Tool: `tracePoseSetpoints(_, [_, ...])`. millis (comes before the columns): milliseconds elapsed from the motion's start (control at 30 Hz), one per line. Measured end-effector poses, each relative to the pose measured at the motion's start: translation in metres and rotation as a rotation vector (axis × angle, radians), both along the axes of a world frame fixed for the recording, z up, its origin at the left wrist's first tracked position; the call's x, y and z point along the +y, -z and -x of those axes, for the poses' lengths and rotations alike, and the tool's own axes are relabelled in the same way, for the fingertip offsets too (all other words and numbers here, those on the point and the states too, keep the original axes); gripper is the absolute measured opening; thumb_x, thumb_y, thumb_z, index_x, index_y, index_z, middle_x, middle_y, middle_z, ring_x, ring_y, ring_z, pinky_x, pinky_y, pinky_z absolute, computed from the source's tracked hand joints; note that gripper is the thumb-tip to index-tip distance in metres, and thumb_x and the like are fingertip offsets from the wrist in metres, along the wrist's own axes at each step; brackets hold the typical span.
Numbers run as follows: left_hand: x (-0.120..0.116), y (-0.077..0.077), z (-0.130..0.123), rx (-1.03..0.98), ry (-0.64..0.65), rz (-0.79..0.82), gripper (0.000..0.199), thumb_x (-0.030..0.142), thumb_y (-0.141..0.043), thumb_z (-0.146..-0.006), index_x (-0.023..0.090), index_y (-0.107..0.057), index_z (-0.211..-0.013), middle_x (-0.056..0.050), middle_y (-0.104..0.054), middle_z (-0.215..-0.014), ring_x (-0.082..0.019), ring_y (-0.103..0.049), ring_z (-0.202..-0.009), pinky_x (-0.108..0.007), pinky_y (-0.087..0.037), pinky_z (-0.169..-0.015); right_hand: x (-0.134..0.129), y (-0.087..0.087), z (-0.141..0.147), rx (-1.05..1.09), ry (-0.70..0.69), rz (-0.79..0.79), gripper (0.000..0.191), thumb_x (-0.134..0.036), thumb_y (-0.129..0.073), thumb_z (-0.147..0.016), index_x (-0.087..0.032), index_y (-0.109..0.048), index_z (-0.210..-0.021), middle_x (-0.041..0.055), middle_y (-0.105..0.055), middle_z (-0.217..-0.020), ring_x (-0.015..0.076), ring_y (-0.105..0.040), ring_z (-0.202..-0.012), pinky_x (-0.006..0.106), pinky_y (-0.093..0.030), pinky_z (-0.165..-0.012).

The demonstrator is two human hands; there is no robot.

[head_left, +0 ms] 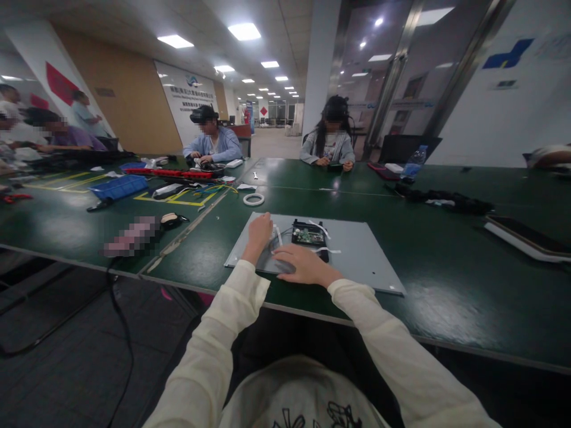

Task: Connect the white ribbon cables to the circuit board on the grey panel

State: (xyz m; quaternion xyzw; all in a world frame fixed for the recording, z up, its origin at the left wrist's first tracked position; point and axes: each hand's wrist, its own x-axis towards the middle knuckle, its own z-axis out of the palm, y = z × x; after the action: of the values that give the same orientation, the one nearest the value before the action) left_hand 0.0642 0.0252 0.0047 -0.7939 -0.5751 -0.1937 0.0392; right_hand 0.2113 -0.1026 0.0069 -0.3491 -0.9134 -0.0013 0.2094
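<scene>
A flat grey panel (361,249) lies on the green table in front of me. On it sits a black tray-like frame with a green circuit board (309,235) inside. White tape strips (331,251) lie over the frame's edges, and thin grey wires run from it toward my hands. My left hand (260,232) is closed like a fist over the panel's left part, beside a white strip (279,235); what its fingers hold is hidden. Just left of the board, my right hand (306,263) reaches low over the panel and the wires, fingers stretched out and apart.
A white tape roll (253,199) and a small wrench (256,175) lie beyond the panel. To the left are a blue bin (118,188), cables and a blurred pink object (132,236). A tablet-like device (529,238) and a bottle (414,163) stand right. Two people sit opposite.
</scene>
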Motion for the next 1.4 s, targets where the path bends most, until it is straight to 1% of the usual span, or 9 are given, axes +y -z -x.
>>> tracePoseSetpoints(67, [-0.002, -0.002, -0.001, -0.013, 0.006, -0.006, 0.026, 0.025, -0.032, -0.092, 0.016, -0.052, -0.104, -0.013, -0.063, -0.098, -0.021, -0.059, -0.092, -0.028, -0.038, -0.072, 0.0, -0.001, 0.0, 0.015, -0.023, 0.008, 0.056, -0.047, -0.06, -0.076, -0.016, -0.052, -0.122, 0.0128, -0.049, -0.128, 0.022, -0.044, -0.117, 0.037, -0.035, -0.1])
tracePoseSetpoints(133, [-0.003, -0.004, -0.002, -0.025, 0.01, -0.022, 0.025, 0.025, -0.032, -0.092, 0.016, -0.053, -0.102, -0.013, -0.062, -0.096, -0.021, -0.058, -0.092, -0.028, -0.037, -0.072, 0.002, -0.001, -0.001, 0.025, -0.023, 0.018, 0.06, -0.048, -0.061, -0.075, -0.017, -0.05, -0.125, 0.0131, -0.045, -0.131, 0.0232, -0.039, -0.121, 0.04, -0.032, -0.102])
tracePoseSetpoints(367, [-0.007, -0.006, -0.003, -0.005, 0.006, -0.126, 0.023, 0.023, -0.034, -0.09, 0.015, -0.054, -0.096, -0.011, -0.063, -0.092, -0.022, -0.059, -0.089, -0.03, -0.036, -0.072, 0.009, 0.011, -0.004, 0.049, 0.049, 0.013, 0.059, -0.049, -0.06, -0.075, -0.02, -0.05, -0.125, 0.0115, -0.042, -0.134, 0.0272, -0.026, -0.129, 0.046, -0.026, -0.106])
tracePoseSetpoints(533, [-0.01, -0.007, -0.004, 0.003, -0.016, -0.12, 0.022, 0.023, -0.034, -0.09, 0.016, -0.054, -0.096, -0.01, -0.063, -0.094, -0.021, -0.058, -0.092, -0.031, -0.035, -0.076, 0.016, 0.014, -0.006, 0.038, 0.12, -0.014, 0.056, -0.049, -0.056, -0.078, -0.02, -0.049, -0.126, 0.0105, -0.041, -0.134, 0.0272, -0.024, -0.13, 0.046, -0.025, -0.107])
tracePoseSetpoints(667, [-0.01, -0.007, -0.004, 0.007, -0.025, -0.121, 0.023, 0.023, -0.034, -0.09, 0.016, -0.054, -0.097, -0.009, -0.064, -0.092, -0.021, -0.059, -0.091, -0.031, -0.035, -0.076, 0.028, 0.016, -0.01, 0.011, 0.226, -0.039, 0.055, -0.05, -0.055, -0.079, -0.021, -0.05, -0.125, 0.0103, -0.042, -0.132, 0.0283, -0.026, -0.128, 0.048, -0.023, -0.107])
tracePoseSetpoints(833, [-0.009, -0.007, -0.004, 0.014, -0.024, -0.107, 0.023, 0.023, -0.034, -0.09, 0.016, -0.055, -0.097, -0.009, -0.064, -0.091, -0.021, -0.06, -0.09, -0.031, -0.036, -0.075, 0.041, 0.021, -0.018, -0.027, 0.387, -0.025, 0.053, -0.052, -0.049, -0.081, -0.023, -0.05, -0.126, 0.0096, -0.042, -0.134, 0.0294, -0.026, -0.128, 0.053, -0.016, -0.106])
tracePoseSetpoints(1100, [-0.01, -0.006, -0.003, 0.026, -0.004, -0.085, 0.021, 0.024, -0.036, -0.09, 0.017, -0.055, -0.095, -0.009, -0.064, -0.093, -0.021, -0.06, -0.09, -0.031, -0.038, -0.076, 0.053, 0.023, -0.036, -0.055, 0.589, 0.026, 0.054, -0.055, -0.039, -0.085, -0.025, -0.046, -0.13, 0.0084, -0.041, -0.135, 0.0286, -0.025, -0.128, 0.052, -0.014, -0.106])
tracePoseSetpoints(1267, [-0.011, -0.006, -0.002, 0.03, -0.009, -0.06, 0.022, 0.026, -0.035, -0.091, 0.017, -0.054, -0.096, -0.009, -0.064, -0.093, -0.02, -0.06, -0.089, -0.03, -0.039, -0.075, 0.065, 0.03, -0.057, -0.074, 0.711, 0.085, 0.057, -0.057, -0.036, -0.085, -0.025, -0.044, -0.131, 0.0098, -0.038, -0.137, 0.0299, -0.023, -0.129, 0.053, -0.017, -0.104])
tracePoseSetpoints(1400, [-0.013, -0.008, -0.002, 0.039, 0.004, -0.019, 0.022, 0.027, -0.035, -0.091, 0.017, -0.054, -0.097, -0.01, -0.064, -0.094, -0.02, -0.06, -0.091, -0.029, -0.039, -0.076, 0.074, 0.037, -0.083, -0.074, 0.857, 0.096, 0.057, -0.058, -0.034, -0.086, -0.026, -0.042, -0.132, 0.0099, -0.036, -0.138, 0.0308, -0.023, -0.129, 0.055, -0.019, -0.103])
